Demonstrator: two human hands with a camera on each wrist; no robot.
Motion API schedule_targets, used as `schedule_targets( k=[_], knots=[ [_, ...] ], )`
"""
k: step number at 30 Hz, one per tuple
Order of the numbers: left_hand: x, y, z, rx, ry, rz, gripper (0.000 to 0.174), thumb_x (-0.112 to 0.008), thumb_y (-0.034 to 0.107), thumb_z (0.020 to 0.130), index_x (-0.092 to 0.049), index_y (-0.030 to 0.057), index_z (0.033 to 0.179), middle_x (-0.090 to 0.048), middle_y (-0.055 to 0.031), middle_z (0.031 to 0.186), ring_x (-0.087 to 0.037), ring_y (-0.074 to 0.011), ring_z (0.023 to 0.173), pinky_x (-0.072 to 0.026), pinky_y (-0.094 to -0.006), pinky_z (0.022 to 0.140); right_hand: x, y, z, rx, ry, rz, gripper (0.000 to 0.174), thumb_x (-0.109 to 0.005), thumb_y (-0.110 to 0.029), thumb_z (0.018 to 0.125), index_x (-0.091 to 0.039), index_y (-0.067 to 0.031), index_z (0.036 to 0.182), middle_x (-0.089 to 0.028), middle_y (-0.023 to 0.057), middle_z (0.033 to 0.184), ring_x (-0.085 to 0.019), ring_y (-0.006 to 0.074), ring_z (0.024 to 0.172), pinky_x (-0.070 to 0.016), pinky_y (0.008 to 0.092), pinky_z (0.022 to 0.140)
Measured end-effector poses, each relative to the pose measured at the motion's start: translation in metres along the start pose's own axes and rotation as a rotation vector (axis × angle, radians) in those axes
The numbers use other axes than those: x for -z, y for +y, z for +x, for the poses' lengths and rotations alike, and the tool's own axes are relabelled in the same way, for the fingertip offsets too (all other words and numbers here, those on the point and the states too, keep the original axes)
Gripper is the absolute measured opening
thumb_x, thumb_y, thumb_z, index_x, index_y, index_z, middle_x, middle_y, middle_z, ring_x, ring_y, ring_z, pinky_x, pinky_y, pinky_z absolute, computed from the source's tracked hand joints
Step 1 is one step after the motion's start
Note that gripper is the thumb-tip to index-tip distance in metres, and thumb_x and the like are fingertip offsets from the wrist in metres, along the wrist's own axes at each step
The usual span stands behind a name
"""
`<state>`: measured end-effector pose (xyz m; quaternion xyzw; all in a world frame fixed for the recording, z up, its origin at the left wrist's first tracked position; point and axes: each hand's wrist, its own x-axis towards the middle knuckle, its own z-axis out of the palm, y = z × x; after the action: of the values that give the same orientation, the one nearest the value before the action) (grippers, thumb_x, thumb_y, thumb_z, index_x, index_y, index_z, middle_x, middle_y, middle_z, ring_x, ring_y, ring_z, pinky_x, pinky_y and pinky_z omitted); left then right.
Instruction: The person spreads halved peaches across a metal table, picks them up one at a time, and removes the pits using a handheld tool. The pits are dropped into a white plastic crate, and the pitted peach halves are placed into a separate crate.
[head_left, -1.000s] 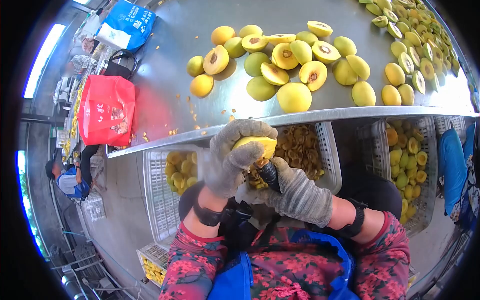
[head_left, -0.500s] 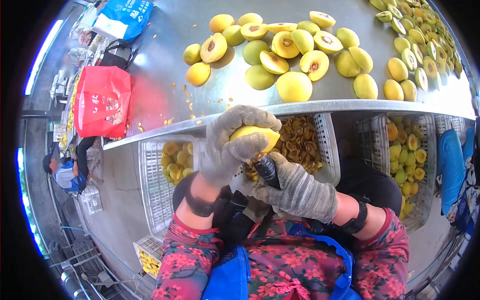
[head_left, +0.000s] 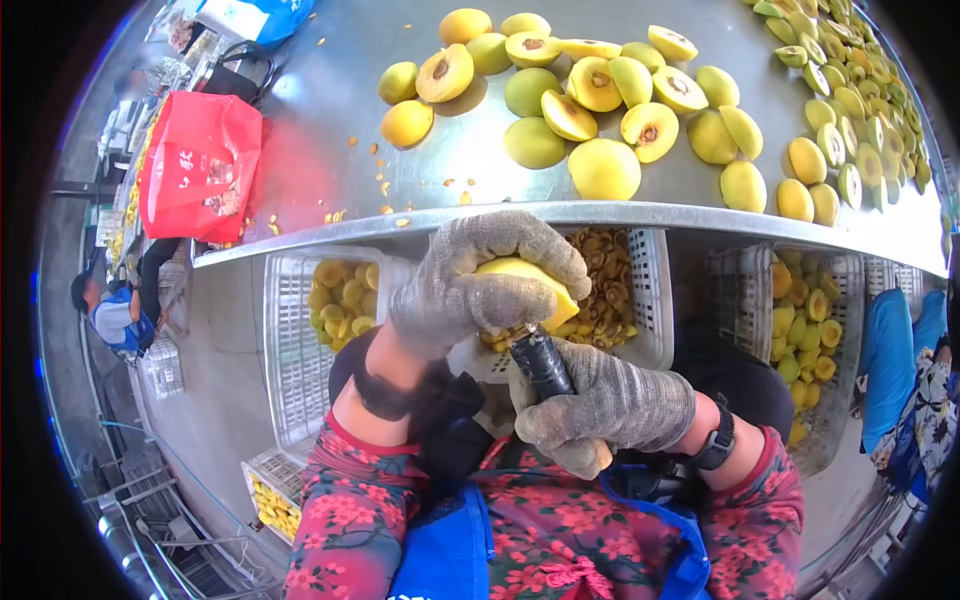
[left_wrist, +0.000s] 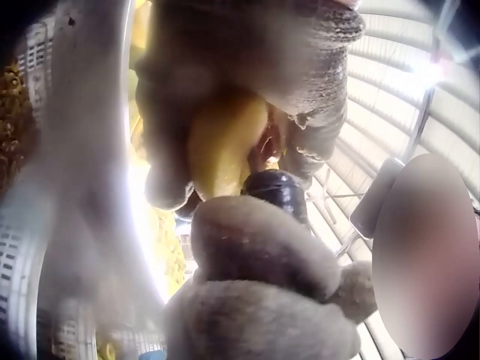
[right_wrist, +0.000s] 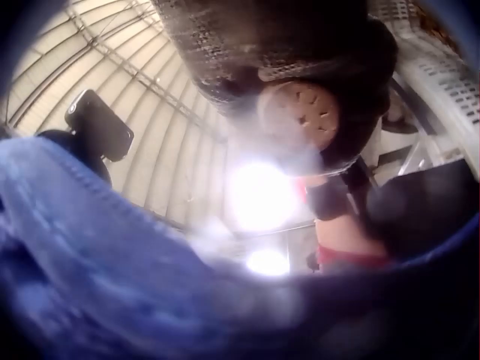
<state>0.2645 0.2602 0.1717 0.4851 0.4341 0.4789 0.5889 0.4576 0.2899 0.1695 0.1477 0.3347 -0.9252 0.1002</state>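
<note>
My left hand [head_left: 475, 275], in a grey knit glove, grips a yellow peach half [head_left: 525, 272] just off the table's front edge. In the left wrist view the cut side of that peach half [left_wrist: 225, 146] shows a reddish-brown hollow. My gloved right hand [head_left: 630, 400] holds a pitting tool wrapped in black tape [head_left: 545, 365], its fingers curled round the handle. The tool's metal tip meets the peach's cut side, partly hidden by fruit and fingers. Below the right hand, the handle's round wooden butt [right_wrist: 300, 116] sticks out.
A metal table [head_left: 330, 120] bears several cut peaches [head_left: 605, 170] and a larger pile at right [head_left: 880, 120]. Under its edge stand white crates [head_left: 655, 300] of peach halves and brown scraps. A red bag [head_left: 200, 170] sits at left; another person [head_left: 115, 315] sits beyond.
The right hand has turned on the tool, so the wooden butt now shows below it. The left hand has turned the peach half slightly, fingers reaching further over it. The head view has shifted a little.
</note>
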Motion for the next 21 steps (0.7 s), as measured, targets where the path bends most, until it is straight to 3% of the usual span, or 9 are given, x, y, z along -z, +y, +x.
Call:
schedule_targets(
  k=[6, 9, 13, 16, 19, 21],
  knots=[
    [-0.008, 0.0, -0.003, 0.009, 0.086, -0.185, 0.028, -0.069, 0.016, 0.073, -0.065, -0.0015, 0.095, -0.066, -0.0112, 0.093, -0.062, -0.0176, 0.087, -0.0505, -0.0314, 0.078, 0.002, 0.008, 0.004, 0.085, -0.164, 0.305, 0.019, -0.062, -0.019, 0.086, -0.049, -0.0053, 0.087, -0.05, 0.0009, 0.051, -0.047, 0.009, 0.038, -0.0343, 0.0204, 0.036],
    [-0.008, -0.003, -0.003, -0.002, 0.102, -0.218, 0.027, -0.069, 0.015, 0.074, -0.064, -0.0014, 0.096, -0.066, -0.0111, 0.093, -0.062, -0.0174, 0.087, -0.0505, -0.0314, 0.078, 0.002, -0.002, 0.003, 0.064, -0.063, 0.012, 0.018, -0.061, -0.018, 0.087, -0.049, -0.0051, 0.088, -0.05, 0.0009, 0.052, -0.047, 0.0091, 0.038, -0.0345, 0.0204, 0.036],
    [-0.008, 0.001, 0.0, -0.032, 0.087, -0.148, 0.026, -0.069, 0.014, 0.076, -0.063, -0.0012, 0.097, -0.066, -0.0109, 0.093, -0.062, -0.0169, 0.087, -0.0506, -0.0309, 0.079, -0.004, -0.008, 0.003, 0.057, 0.055, -0.159, 0.017, -0.061, -0.018, 0.087, -0.048, -0.0057, 0.089, -0.049, 0.0012, 0.052, -0.046, 0.0092, 0.039, -0.034, 0.0207, 0.036],
    [-0.013, 0.003, -0.002, -0.064, 0.136, -0.134, 0.027, -0.069, 0.015, 0.077, -0.063, -0.0012, 0.098, -0.066, -0.0111, 0.094, -0.062, -0.0168, 0.088, -0.0507, -0.0305, 0.08, 0.001, 0.006, 0.003, 0.067, -0.168, 0.278, 0.018, -0.062, -0.017, 0.087, -0.048, -0.006, 0.091, -0.049, 0.0015, 0.052, -0.047, 0.0099, 0.039, -0.034, 0.0208, 0.036],
    [-0.02, 0.002, -0.004, -0.063, 0.211, -0.245, 0.029, -0.07, 0.016, 0.078, -0.062, -0.0012, 0.099, -0.066, -0.0111, 0.095, -0.062, -0.0167, 0.089, -0.0508, -0.0305, 0.081, -0.005, -0.004, -0.001, 0.055, -0.138, 0.382, 0.019, -0.062, -0.017, 0.086, -0.047, -0.0063, 0.092, -0.048, 0.0017, 0.052, -0.046, 0.0103, 0.039, -0.0338, 0.0212, 0.036],
    [-0.022, 0.002, -0.001, -0.06, 0.254, -0.258, 0.032, -0.068, 0.021, 0.077, -0.062, -0.0015, 0.099, -0.066, -0.0133, 0.094, -0.063, -0.0191, 0.086, -0.0518, -0.0318, 0.078, -0.003, -0.004, 0.001, 0.072, -0.072, 0.193, 0.02, -0.063, -0.017, 0.086, -0.047, -0.0065, 0.093, -0.049, 0.0018, 0.053, -0.046, 0.0101, 0.039, -0.0335, 0.0214, 0.036]
  ],
)
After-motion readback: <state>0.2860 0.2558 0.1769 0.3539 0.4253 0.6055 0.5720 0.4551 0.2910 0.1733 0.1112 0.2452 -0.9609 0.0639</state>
